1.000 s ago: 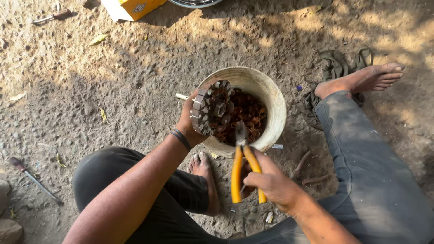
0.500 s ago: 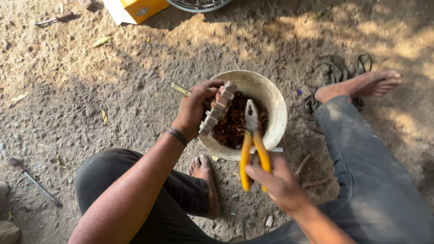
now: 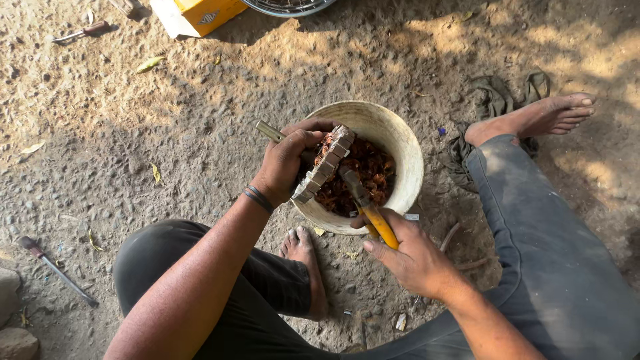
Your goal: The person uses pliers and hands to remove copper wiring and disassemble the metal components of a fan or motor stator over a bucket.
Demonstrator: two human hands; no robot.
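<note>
1. The left hand is closing its grip fully around a round, toothed metal core, fingers wrapping over its top edge and thumb behind it, so the ring of teeth is tilting edge-on toward the camera

2. The core is hanging directly over the bucket's near rim, probably so that whatever comes off it is dropping inside rather than onto the ground

3. The right hand is clamping its grip shut on the yellow handles of a pair of pliers; both handles are lying together in the palm, and the dark nose is reaching up and left into the core, apparently biting into the windings there, though the tip itself is hiding behind the teeth

4. A thin metal rod is sticking out up and left past the left hand's knuckles; whether it is the core's shaft I cannot tell

5. The pale, round bucket is standing on the dirt ground between the person's legs, close enough for both hands to be working above it, and it is holding a loose tangle of reddish-brown copper wire scraps, covering its bottom

6. 1 bare foot is resting just beside the bucket's near side, and a dark cloth is lying near the other foot
</note>
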